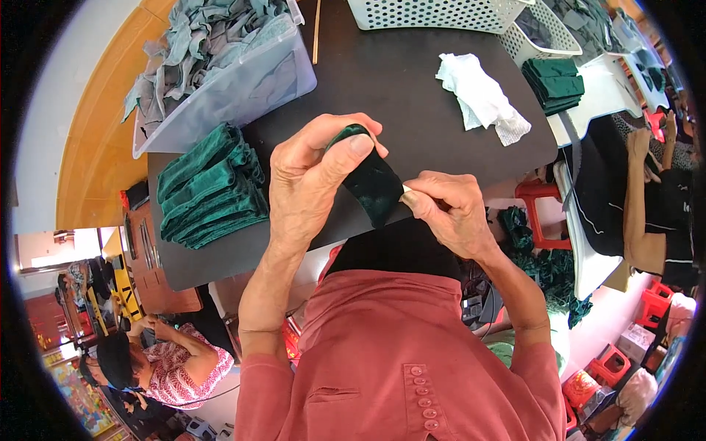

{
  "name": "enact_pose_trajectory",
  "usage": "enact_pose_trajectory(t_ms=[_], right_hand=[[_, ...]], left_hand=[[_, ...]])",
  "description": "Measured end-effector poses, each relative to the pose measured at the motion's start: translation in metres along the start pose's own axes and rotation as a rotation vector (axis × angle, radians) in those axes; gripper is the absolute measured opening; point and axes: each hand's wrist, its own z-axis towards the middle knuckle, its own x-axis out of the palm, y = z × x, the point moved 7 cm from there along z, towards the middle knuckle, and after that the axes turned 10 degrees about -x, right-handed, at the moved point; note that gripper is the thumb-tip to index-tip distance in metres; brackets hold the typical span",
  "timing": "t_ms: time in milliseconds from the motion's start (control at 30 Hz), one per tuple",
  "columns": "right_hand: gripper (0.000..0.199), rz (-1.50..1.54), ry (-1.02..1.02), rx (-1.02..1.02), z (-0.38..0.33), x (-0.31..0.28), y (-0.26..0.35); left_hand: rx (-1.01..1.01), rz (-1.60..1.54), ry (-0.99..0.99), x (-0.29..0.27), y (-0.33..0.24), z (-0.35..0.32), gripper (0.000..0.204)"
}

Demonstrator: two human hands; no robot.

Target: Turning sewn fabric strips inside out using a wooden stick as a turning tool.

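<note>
A dark green velvet piece (373,189) is held up above the near edge of the table. My left hand (312,173) is closed on its upper end, thumb in front and fingers curled behind. My right hand (450,208) pinches at the piece's right edge. A small white bit (406,192) shows at its fingertips, too small to name. To the left of my left hand, a stack of folded green velvet pieces (209,187) lies on the dark table (382,73).
A clear plastic bin (243,95) of grey cloth scraps stands at the far left. White perforated baskets (441,16) sit at the back. A white cloth (482,99) lies at right; green folded stacks (553,84) rest beyond it. Other people work at both sides.
</note>
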Motion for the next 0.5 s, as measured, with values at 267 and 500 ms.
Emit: enact_pose_trajectory(t_ms=[267, 500], right_hand=[[0.009, -0.119, -0.131, -0.087, -0.006, -0.002, -0.001], [0.009, -0.115, -0.12, -0.088, -0.009, -0.003, 0.003]], left_hand=[[-0.109, -0.105, 0.027, 0.025, 0.028, 0.001, 0.019], [-0.044, -0.049, -0.046, 0.024, 0.027, -0.012, 0.032]])
